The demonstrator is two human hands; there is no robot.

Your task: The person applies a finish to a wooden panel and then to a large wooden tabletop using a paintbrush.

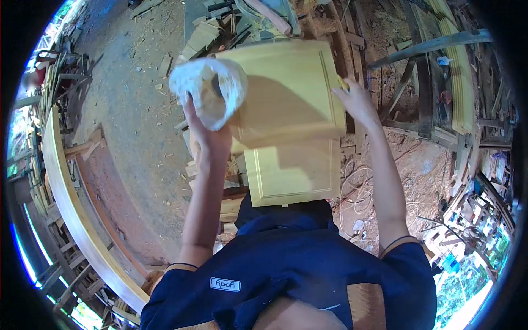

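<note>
My left hand (212,137) is wrapped round a whitish bag or bowl-like container (231,82), with brownish contents showing in its opening. It is held over the left side of a yellowish wooden panel (286,82). At the panel's right edge, my right hand (355,99) has its fingers closed on a small yellow tool (342,82), whose exact kind I cannot make out. A second panel part (297,170) with grooved borders extends toward my body below the first.
Wood scraps (203,38) lie beyond the panel at the upper left. A long board (71,198) runs down the left side. On the right are timber beams (423,88) and a coiled cable (357,187) on the dirt floor.
</note>
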